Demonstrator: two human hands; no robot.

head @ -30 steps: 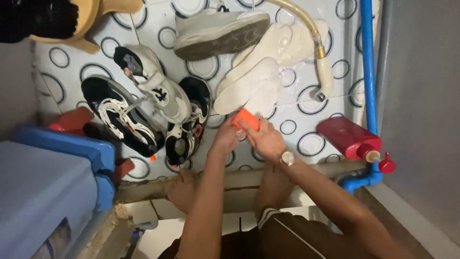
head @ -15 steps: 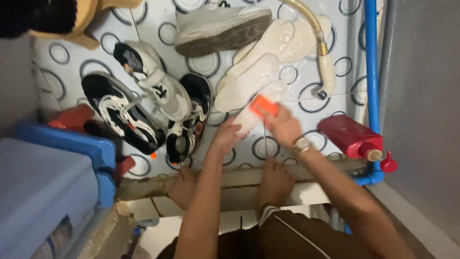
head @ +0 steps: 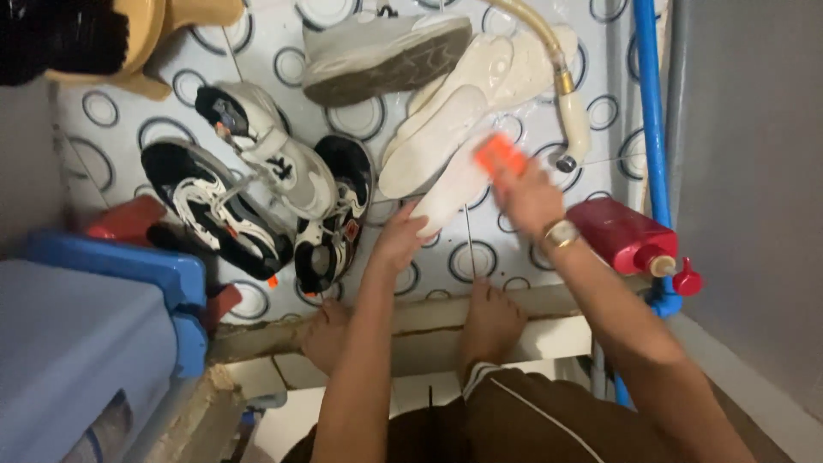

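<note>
- Left hand — fingers pressed on the end of a white insole, pinning it to the tiled floor.
- Right hand — grip pinching an orange brush on the insole.
- Shoes lie just beside.

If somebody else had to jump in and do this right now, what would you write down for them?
Left hand presses down the near end of a white insole lying on the patterned floor.
Right hand grips an orange brush on the insole's upper part.
A second white insole lies beside it, touching.
Sneakers and a grey shoe lie to the left and above, untouched by either hand; a red bottle lies on the right.
Done: cannot tell how clean anything is.
Left: probably the shoes.
</note>
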